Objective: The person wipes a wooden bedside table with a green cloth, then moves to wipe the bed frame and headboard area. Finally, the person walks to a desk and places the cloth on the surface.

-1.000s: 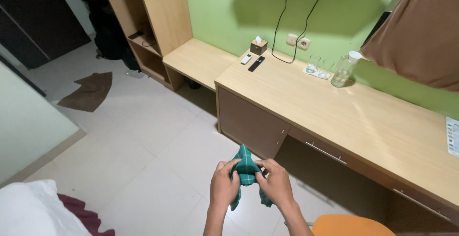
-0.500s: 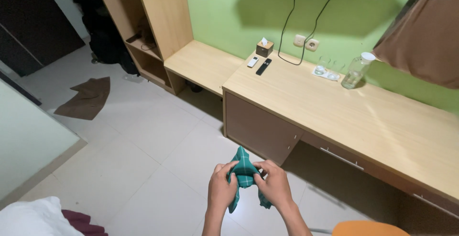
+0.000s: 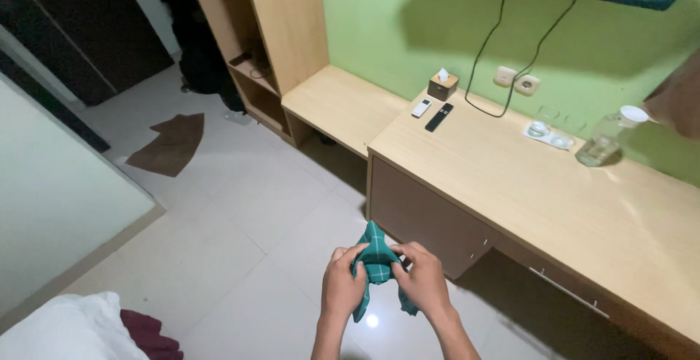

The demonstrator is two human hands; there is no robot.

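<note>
Both my hands up in front of me over the white tile floor (image 3: 219, 258), bunching a green checked cloth (image 3: 376, 261) between them. My left hand (image 3: 343, 287) has its fingers closed on the cloth's left side, my right hand (image 3: 423, 281) has its fingers closed on the right side; a corner sticks up between them and a tail hangs below. The wooden counter (image 3: 510, 178) is just beyond, with two remotes (image 3: 432, 114), a tissue box (image 3: 442, 84), a tray of glasses (image 3: 550, 132) and a clear bottle (image 3: 607, 138). Brown rag (image 3: 171, 143) on the floor far left.
</note>
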